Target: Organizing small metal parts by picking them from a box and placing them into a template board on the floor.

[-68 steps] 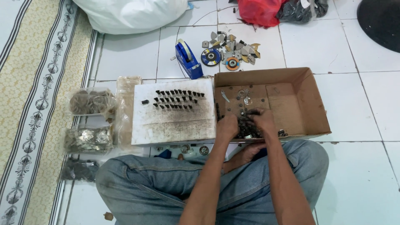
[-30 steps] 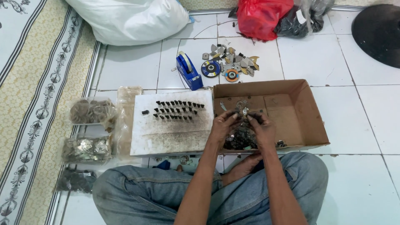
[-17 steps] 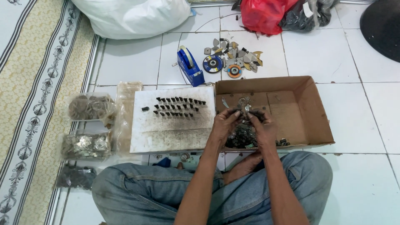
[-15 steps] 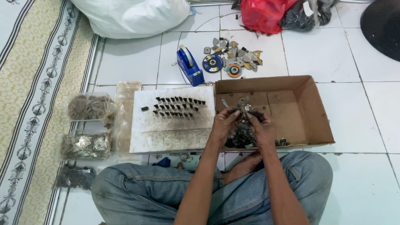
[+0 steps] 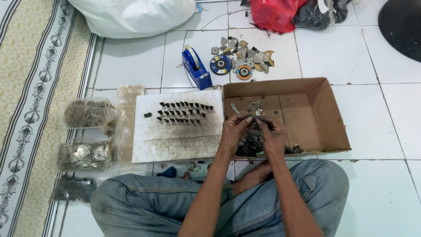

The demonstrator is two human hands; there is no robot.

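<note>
We're sitting cross-legged on the tiled floor (image 5: 377,127) with both hands over the open cardboard box (image 5: 326,116). Our left hand (image 5: 232,131) and right hand (image 5: 272,134) are brought together, fingertips meeting and pinched on a small metal part (image 5: 254,117) that's too tiny to make out properly. Right under the hands, in the near corner of the box, sits a dark heap of little metal pieces (image 5: 250,145).

Just left of the box lies a white board (image 5: 175,136) with small dark pieces (image 5: 184,112) lined up in rows. Further left are clear bags of metal parts (image 5: 85,134). Beyond the box we've got a blue tape dispenser (image 5: 196,68) and a scatter of grinding discs and metal scraps (image 5: 239,59), near a white sack (image 5: 133,17).
</note>
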